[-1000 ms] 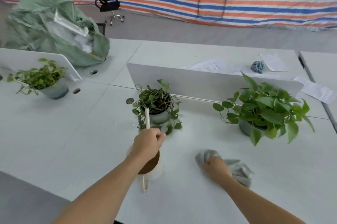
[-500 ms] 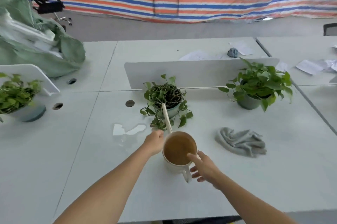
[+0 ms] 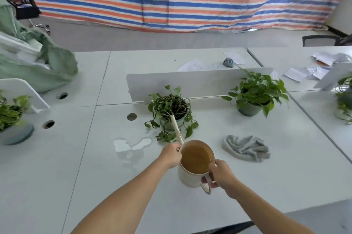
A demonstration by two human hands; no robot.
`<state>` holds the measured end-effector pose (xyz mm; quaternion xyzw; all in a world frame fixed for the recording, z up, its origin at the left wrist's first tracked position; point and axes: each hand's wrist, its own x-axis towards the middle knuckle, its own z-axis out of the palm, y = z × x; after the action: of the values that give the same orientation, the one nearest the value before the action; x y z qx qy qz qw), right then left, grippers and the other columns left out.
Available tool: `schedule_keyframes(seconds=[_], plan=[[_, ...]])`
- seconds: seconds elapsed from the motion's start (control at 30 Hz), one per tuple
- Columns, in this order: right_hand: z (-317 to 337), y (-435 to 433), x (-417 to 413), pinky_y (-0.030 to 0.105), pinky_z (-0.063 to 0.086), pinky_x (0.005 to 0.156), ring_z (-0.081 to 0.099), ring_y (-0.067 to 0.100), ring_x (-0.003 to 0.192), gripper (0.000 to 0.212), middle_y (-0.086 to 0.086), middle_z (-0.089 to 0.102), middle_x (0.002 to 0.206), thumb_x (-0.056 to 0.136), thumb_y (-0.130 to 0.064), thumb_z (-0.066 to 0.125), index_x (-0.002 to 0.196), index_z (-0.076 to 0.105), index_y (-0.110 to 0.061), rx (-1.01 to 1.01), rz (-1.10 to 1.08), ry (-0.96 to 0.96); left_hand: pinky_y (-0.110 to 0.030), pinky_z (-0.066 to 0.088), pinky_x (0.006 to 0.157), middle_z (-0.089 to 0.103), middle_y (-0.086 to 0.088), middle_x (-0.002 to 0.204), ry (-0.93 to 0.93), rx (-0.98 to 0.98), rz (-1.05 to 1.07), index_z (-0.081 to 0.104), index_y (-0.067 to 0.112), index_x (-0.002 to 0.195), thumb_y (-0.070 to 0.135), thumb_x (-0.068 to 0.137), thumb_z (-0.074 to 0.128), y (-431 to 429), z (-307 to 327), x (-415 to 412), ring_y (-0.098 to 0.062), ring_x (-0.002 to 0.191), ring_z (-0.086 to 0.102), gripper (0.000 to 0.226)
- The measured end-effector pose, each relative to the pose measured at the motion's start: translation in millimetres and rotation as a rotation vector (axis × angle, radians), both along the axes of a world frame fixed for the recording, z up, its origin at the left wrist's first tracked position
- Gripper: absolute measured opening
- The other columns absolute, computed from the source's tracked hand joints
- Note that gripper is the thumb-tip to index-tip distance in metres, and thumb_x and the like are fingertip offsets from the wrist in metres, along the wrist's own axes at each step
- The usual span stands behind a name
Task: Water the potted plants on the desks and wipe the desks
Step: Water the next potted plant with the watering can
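A cream watering can [image 3: 190, 177] with brownish water stands on the white desk [image 3: 95, 167] in front of me. Its long thin spout points up at the sparse trailing plant [image 3: 170, 110] in a pale pot. My left hand [image 3: 170, 154] grips the can at the base of the spout. My right hand [image 3: 222, 175] curls round the can's handle. A crumpled grey cloth [image 3: 246, 148] lies loose on the desk to the right of the can. A leafy pothos [image 3: 257, 91] stands at the back right. A puddle of water [image 3: 131, 144] lies left of the can.
A low white divider [image 3: 200, 81] runs behind the plants. More potted plants stand at the far left [image 3: 10, 114] and far right [image 3: 344, 100]. Papers [image 3: 304, 72] and a grey-blue wad [image 3: 228, 62] lie on the far desks. A green bag [image 3: 38, 66] sits back left.
My right hand let go of the grey cloth and took hold of the can's handle. My left hand stayed at the spout. My view shifted right and back.
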<state>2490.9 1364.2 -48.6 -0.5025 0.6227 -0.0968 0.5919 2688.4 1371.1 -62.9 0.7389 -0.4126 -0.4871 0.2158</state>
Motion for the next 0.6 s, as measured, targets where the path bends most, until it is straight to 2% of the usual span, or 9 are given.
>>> schedule_keyframes(seconds=[0.13, 0.3, 0.4, 0.6], plan=[[18, -17, -4, 0.028, 0.043, 0.052, 0.07, 0.026, 0.064, 0.024, 0.023, 0.063, 0.072, 0.095, -0.002, 0.034, 0.1, 0.057, 0.002, -0.05, 0.02, 0.022, -0.025, 0.046, 0.064, 0.069, -0.006, 0.105, 0.031, -0.05, -0.019, 0.065, 0.019, 0.12, 0.01, 0.093, 0.049, -14, 17, 0, -0.023, 0.09, 0.062, 0.032], [42, -44, -4, 0.025, 0.037, 0.048, 0.064, 0.026, 0.058, 0.023, 0.023, 0.055, 0.069, 0.091, 0.001, 0.033, 0.093, 0.056, 0.003, -0.106, 0.03, 0.035, -0.029, 0.049, 0.063, 0.068, -0.009, 0.105, 0.063, -0.099, -0.014, 0.063, 0.017, 0.122, 0.009, 0.095, 0.047, -33, 34, -1, -0.02, 0.081, 0.057, 0.033], [57, -57, 1, 0.027, 0.033, 0.049, 0.058, 0.028, 0.058, 0.023, 0.024, 0.059, 0.064, 0.09, 0.003, 0.033, 0.087, 0.056, 0.003, -0.132, 0.042, 0.049, -0.03, 0.05, 0.063, 0.067, -0.009, 0.103, 0.069, -0.119, -0.007, 0.063, 0.016, 0.123, 0.009, 0.094, 0.047, -43, 44, 3, -0.02, 0.078, 0.057, 0.034], [74, -71, 3, 0.026, 0.035, 0.047, 0.058, 0.023, 0.053, 0.024, 0.026, 0.065, 0.067, 0.093, -0.001, 0.035, 0.096, 0.058, 0.006, -0.146, 0.139, 0.113, -0.027, 0.051, 0.058, 0.065, -0.011, 0.102, 0.071, -0.13, 0.003, 0.063, 0.009, 0.121, 0.002, 0.091, 0.046, -51, 52, 9, -0.021, 0.076, 0.058, 0.035]])
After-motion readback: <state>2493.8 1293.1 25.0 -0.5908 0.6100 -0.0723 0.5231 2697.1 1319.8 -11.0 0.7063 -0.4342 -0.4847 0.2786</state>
